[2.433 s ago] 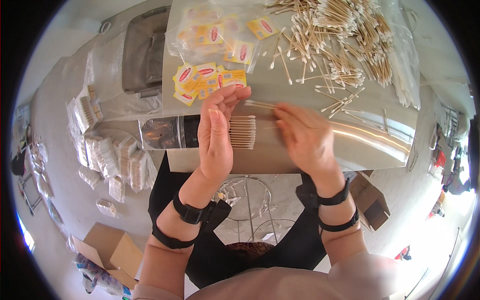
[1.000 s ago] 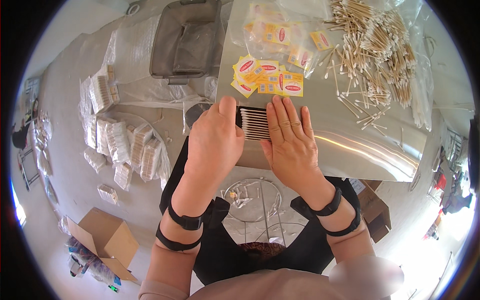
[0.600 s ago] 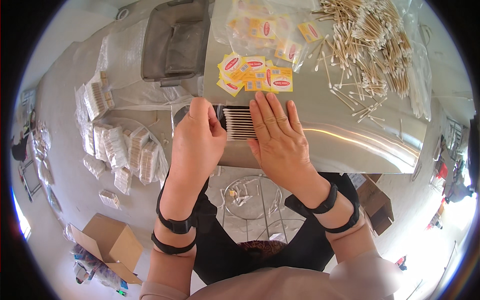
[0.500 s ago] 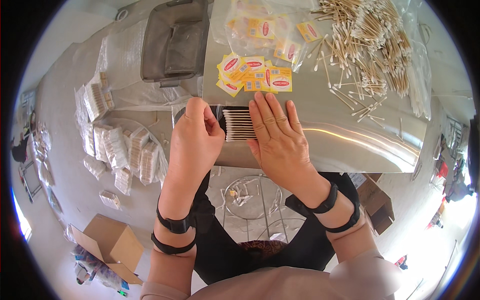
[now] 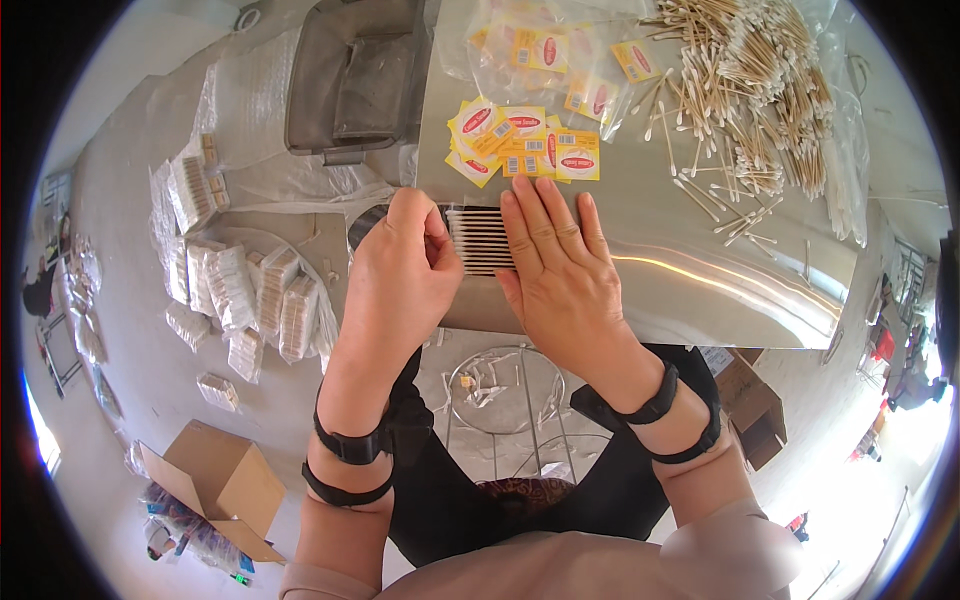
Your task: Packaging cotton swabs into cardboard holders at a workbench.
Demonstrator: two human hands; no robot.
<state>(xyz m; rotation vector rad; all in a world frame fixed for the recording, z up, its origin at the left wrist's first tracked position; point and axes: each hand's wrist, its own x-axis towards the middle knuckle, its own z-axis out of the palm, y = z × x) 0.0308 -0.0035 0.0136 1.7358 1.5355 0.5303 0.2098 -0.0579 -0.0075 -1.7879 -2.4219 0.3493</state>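
Observation:
A flat row of cotton swabs (image 5: 481, 241) lies on a dark strip near the front left of the metal table, white tips toward the left. My right hand (image 5: 563, 245) rests flat over the right part of the row, fingers stretched out, hiding those ends. My left hand (image 5: 398, 265) is closed in a pinch at the left end, its thumb side over some of the tips. What it pinches is hidden; clear plastic shows beside it. Just beyond the hands lies a loose pile of yellow labels (image 5: 578, 163) with red ovals.
A big heap of loose swabs (image 5: 740, 95) lies on plastic at the far right. More labels sit in a clear bag (image 5: 500, 45) at the back. A grey plastic bin (image 5: 300, 110) stands left of the table, above packed swab bundles (image 5: 228, 290). An open carton (image 5: 225, 480) is lower left.
My left hand has moved slightly right and now overlaps the swab tips. My right hand remains flat on the row. The view has shifted a little over the table.

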